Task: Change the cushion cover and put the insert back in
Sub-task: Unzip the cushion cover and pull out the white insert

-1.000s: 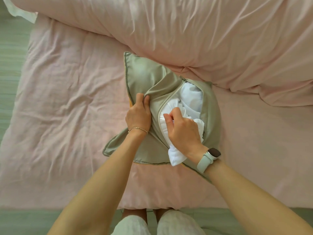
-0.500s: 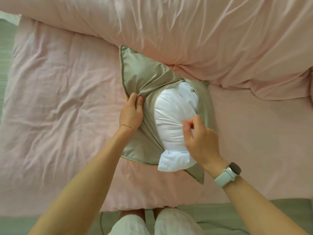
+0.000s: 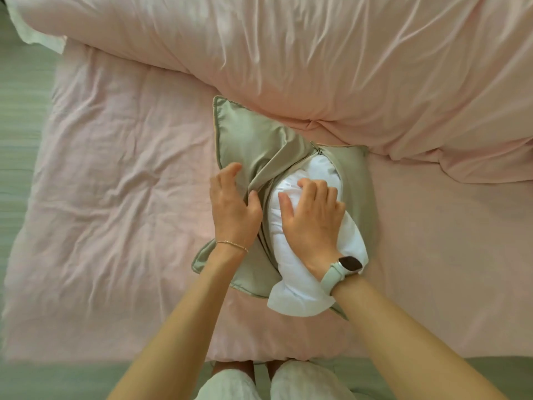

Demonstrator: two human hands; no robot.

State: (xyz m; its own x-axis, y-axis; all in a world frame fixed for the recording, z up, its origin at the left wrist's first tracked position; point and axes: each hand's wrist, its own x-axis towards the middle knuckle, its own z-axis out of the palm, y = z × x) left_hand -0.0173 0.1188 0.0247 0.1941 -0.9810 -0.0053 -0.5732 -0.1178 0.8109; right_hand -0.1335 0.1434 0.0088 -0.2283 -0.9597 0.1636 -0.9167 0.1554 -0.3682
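An olive-green cushion cover [image 3: 248, 134] lies on the bed with its zip opening facing up and spread wide. A white insert [image 3: 300, 295] sits partly inside it, one corner sticking out at the near end. My left hand [image 3: 230, 206] holds a bunched fold of the cover's left opening edge between thumb and fingers. My right hand [image 3: 311, 217] lies palm down on the insert and presses it into the opening, fingertips bent over the stuffing. The far part of the insert is hidden inside the cover.
A pink sheet [image 3: 115, 197] covers the bed. A thick pink duvet [image 3: 346, 67] is heaped along the far side and touches the cover's far corner. Green floor [image 3: 23, 111] shows at the left and near edges, where my legs [image 3: 230, 385] stand.
My right hand let go of the cover's right edge and moved onto the insert, pressing it down. My left hand kept its hold on the left edge.
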